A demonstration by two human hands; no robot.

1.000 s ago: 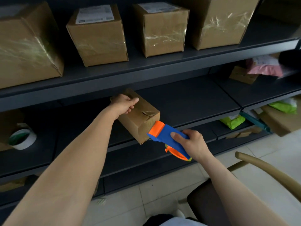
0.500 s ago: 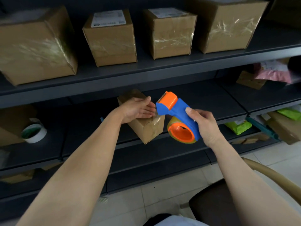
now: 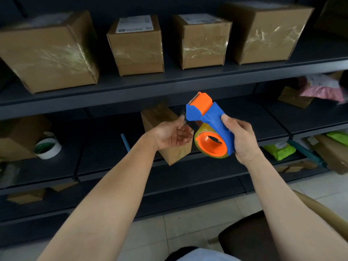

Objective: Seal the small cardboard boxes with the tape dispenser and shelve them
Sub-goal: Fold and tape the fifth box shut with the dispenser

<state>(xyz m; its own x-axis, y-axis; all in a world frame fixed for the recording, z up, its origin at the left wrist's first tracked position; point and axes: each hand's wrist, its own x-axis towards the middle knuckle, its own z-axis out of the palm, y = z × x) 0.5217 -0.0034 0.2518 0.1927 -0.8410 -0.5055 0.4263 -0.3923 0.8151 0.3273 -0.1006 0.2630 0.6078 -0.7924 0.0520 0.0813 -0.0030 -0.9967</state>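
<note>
Upper shelf (image 3: 169, 85): 4 taped boxes (image 3: 135, 48).

The left hand (image 3: 172, 135) hides part of the small box (image 3: 159, 115).

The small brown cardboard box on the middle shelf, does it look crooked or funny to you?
Yes. The small brown cardboard box sits turned cornerwise on the dark metal middle shelf, one corner reaching the front edge, and the clear tape on its side looks wrinkled.
</note>
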